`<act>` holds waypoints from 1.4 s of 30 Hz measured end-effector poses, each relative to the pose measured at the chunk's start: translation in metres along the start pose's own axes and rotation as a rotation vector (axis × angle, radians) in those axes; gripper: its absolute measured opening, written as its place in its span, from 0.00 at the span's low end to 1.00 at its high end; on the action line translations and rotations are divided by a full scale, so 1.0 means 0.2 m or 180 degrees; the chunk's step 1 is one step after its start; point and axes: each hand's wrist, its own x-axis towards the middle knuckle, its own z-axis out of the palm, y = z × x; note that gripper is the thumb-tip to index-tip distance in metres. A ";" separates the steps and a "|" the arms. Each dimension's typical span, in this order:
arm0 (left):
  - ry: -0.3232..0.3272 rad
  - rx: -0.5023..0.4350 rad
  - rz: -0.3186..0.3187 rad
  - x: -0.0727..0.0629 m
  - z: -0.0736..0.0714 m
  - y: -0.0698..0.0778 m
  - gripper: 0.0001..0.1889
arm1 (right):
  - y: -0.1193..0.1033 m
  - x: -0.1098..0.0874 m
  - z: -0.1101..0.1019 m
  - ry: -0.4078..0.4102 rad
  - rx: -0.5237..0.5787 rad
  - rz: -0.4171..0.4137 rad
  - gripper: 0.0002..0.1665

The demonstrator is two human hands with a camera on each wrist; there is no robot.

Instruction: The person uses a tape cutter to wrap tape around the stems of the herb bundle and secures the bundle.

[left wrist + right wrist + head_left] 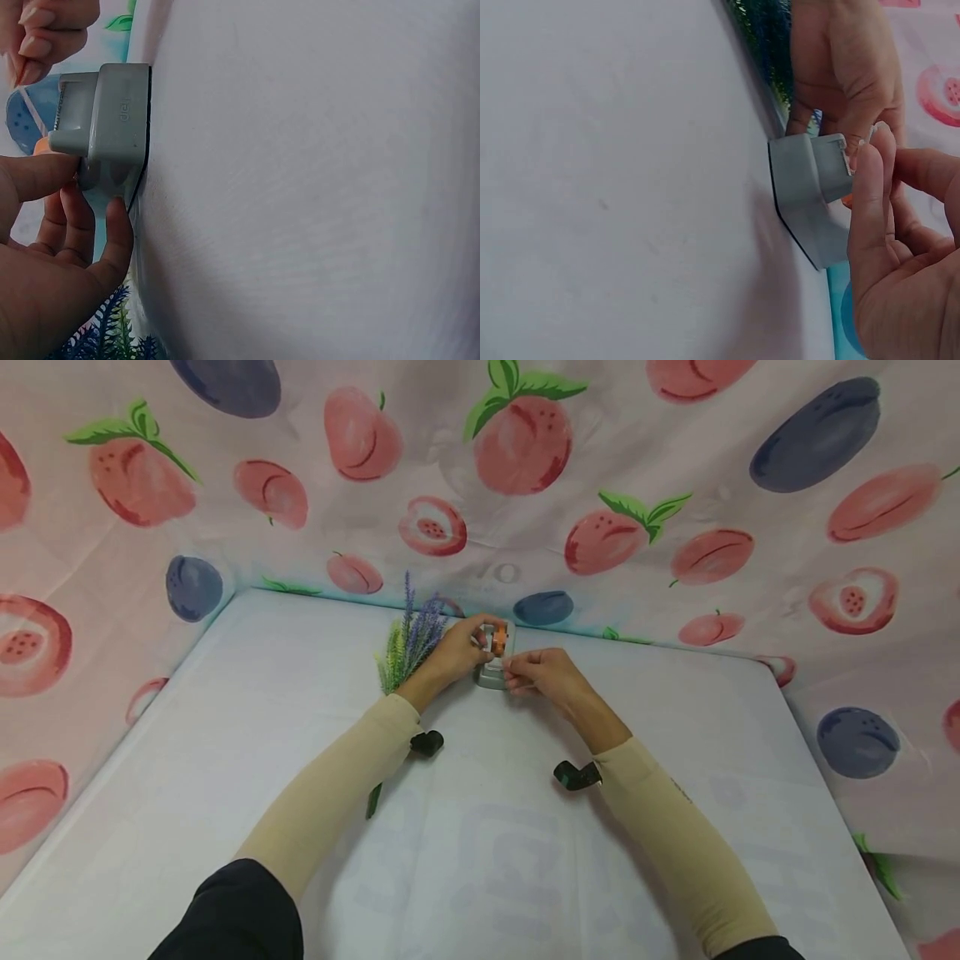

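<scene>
only left wrist view shows lettering (125, 109) on dispenser (120, 135)

1. In front of you: a broad table (750, 760) with a smooth white surface; faint bluish-grey marks (517, 860) show across its nearer middle.
2. Near its far edge, around mid-width: a grey tape dispenser (492, 680), standing upright, base flat on the white; your wrist views catch a thin dark line along its underside.
3. Just left of that: a flower bunch (408, 647), purple and yellow-green, lying heads to the far edge, stems your way, middle hidden.
</scene>
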 end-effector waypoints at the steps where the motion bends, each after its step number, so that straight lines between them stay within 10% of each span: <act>1: 0.0002 0.0019 0.0005 0.00 0.00 0.00 0.28 | 0.00 0.00 0.00 -0.0016 -0.0013 0.0005 0.19; 42: -0.0020 0.0015 0.0098 0.01 0.00 -0.01 0.28 | 0.08 -0.09 0.08 -0.0213 -0.0112 0.0064 0.20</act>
